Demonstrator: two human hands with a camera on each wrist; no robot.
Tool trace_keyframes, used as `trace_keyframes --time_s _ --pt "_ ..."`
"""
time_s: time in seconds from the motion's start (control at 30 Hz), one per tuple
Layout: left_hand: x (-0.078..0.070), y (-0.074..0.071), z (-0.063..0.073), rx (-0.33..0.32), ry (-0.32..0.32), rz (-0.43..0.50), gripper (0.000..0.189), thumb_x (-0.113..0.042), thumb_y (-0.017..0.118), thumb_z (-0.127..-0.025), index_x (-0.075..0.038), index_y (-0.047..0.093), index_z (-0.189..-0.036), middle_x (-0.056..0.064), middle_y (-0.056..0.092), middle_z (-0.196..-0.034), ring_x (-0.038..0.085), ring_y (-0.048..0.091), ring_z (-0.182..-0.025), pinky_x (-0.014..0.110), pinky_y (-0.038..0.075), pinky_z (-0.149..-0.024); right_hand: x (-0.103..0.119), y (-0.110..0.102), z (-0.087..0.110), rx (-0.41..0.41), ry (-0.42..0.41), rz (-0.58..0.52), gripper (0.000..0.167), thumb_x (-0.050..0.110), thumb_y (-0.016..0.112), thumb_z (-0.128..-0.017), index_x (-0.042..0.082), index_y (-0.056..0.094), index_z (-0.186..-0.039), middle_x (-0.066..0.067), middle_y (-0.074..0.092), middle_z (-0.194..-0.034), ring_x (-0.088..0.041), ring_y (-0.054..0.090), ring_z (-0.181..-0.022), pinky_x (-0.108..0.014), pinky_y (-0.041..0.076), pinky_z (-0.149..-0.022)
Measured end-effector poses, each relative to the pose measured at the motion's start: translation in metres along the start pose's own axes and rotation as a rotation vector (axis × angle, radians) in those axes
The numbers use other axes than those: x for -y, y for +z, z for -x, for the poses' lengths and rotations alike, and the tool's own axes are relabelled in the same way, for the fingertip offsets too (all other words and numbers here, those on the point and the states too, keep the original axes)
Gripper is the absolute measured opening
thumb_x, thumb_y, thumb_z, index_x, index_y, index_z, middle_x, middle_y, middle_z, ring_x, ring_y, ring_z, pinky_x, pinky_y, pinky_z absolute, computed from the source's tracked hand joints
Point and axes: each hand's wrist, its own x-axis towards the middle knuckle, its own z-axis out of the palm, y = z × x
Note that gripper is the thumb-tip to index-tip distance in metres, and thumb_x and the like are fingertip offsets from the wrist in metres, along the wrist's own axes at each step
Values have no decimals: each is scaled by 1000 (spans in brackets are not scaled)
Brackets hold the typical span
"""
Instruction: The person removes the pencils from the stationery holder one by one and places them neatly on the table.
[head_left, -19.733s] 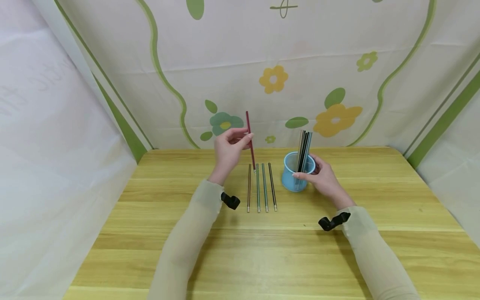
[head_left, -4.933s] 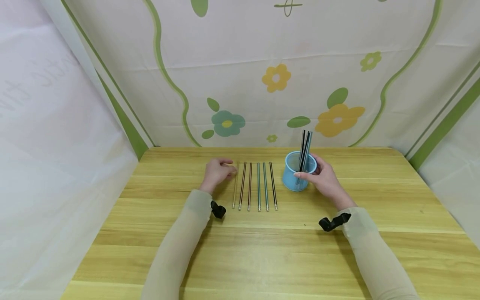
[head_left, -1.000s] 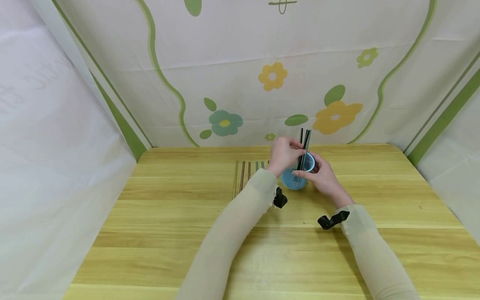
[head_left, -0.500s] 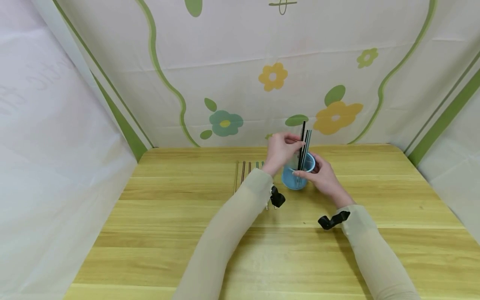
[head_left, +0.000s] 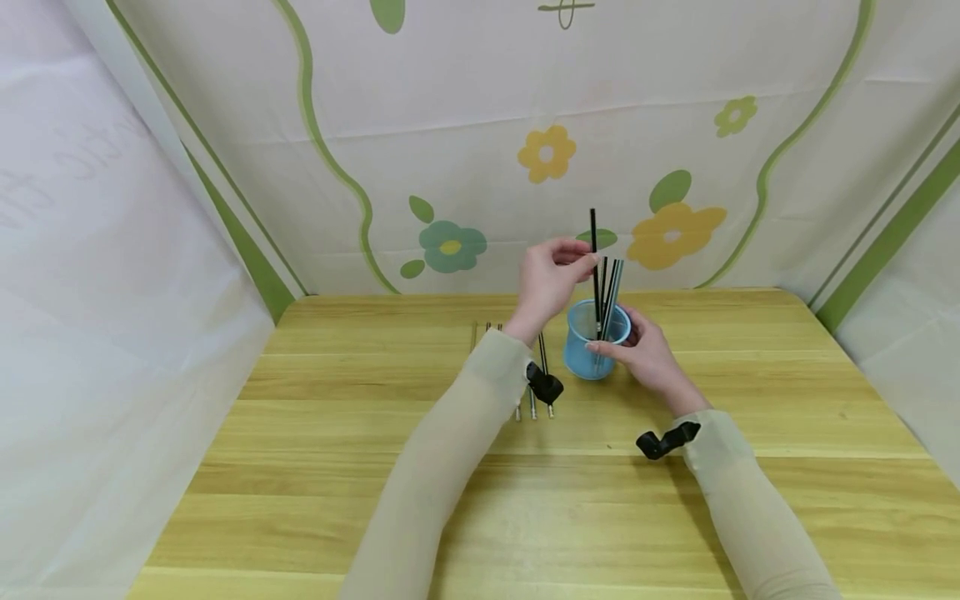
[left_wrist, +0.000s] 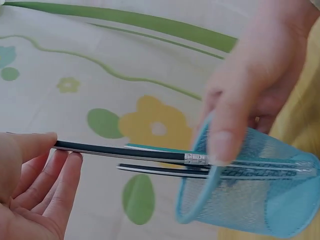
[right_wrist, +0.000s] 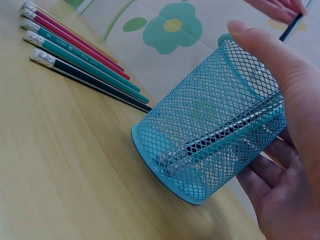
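Observation:
My left hand (head_left: pixel 551 275) pinches a black pencil (head_left: pixel 593 229) near its upper end. Most of that pencil stands above the pen cup, and its metal-banded eraser end (left_wrist: pixel 196 159) is at the rim in the left wrist view. The cup (right_wrist: pixel 200 115) is blue mesh, and my right hand (head_left: pixel 648 354) grips it from the right, thumb along the near side. Several other pencils (head_left: pixel 617 279), dark and green, lean inside it. On the table left of the cup lies a row with a black pencil (right_wrist: pixel 95 80), green pencils (right_wrist: pixel 85 57), red ones and a yellow one (right_wrist: pixel 75 27).
My left forearm (head_left: pixel 442 450) covers part of the pencil row in the head view. The wooden table (head_left: pixel 675 517) ends at a fabric backdrop (head_left: pixel 450 167) printed with flowers. Black wrist cameras (head_left: pixel 667 440) sit on both cuffs.
Since the oldest frame, red and yellow pencils have joined the row and the cup holds fewer. Within the last second, my left hand has lifted the black pencil up and leftward. The cup stays put.

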Motion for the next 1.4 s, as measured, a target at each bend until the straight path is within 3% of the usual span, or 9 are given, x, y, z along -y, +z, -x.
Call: trace_keyframes --time_s 0.2,0.43,0.77,1.2,1.4 --pt "-15 -17 0 -33 30 71 17 -10 77 -93 -1 73 -107 7 73 -93 24 73 -84 26 61 -75 1 0 1 2 4 1 85 23 82 -90 7 34 -157 -18 51 -146 -31 50 -132 -26 46 -105" --pt "-23 -44 5 -73 68 78 16 -8 79 -92 0 73 -104 8 73 -92 32 73 -84 31 62 -74 2 2 0 6 9 9 83 25 82 -90 8 36 -157 -16 51 -146 -30 50 -132 -31 44 -108" --pt "-22 -81 19 -105 94 26 17 -11 80 -91 -1 73 -102 9 73 -92 24 72 -78 33 62 -74 1 2 1 8 -8 0 80 21 81 -91 6 37 -156 -18 52 -145 -32 50 -132 -22 44 -105" --pt "-13 -130 31 -123 121 -72 21 -13 78 -93 1 71 -106 13 72 -96 25 72 -80 33 62 -76 1 1 2 6 6 21 81 23 82 -90 6 37 -156 -18 52 -144 -33 50 -131 -31 44 -109" --pt "-5 -148 36 -127 109 -114 21 -12 78 -93 2 71 -106 14 72 -96 34 71 -84 36 62 -77 1 1 3 7 7 30 80 24 81 -91 7 38 -156 -18 52 -144 -32 50 -131 -27 45 -107"
